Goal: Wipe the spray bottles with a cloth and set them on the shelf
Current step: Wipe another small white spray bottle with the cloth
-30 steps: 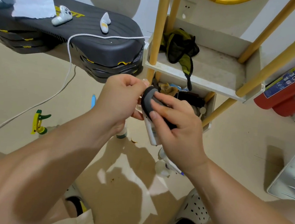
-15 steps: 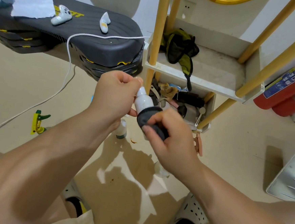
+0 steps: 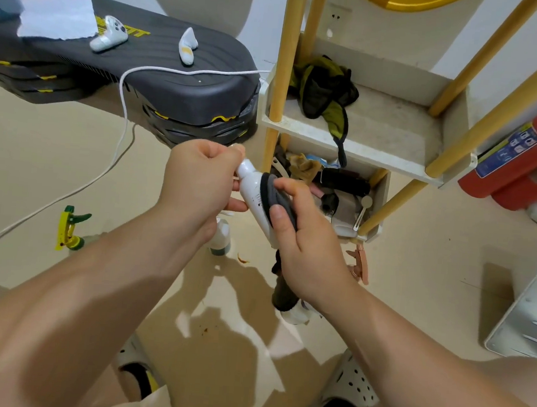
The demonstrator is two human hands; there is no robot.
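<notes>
- Before the white, yellow-posted shelf [image 3: 389, 126], our left hand [image 3: 198, 181] pinched a small white plastic spray bottle [image 3: 251, 186] by its top.
- Our right hand [image 3: 305, 244] clasped a dark grey cloth [image 3: 276, 192] round it.
- Wiping unfinished, we judged; shelving remained.

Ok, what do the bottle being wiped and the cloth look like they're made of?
The bottle looks like glossy white plastic: smooth, with a slight sheen and small print. The cloth looks like soft, matte, dark grey fabric that drapes round the bottle; the fibre is unclear.
</notes>
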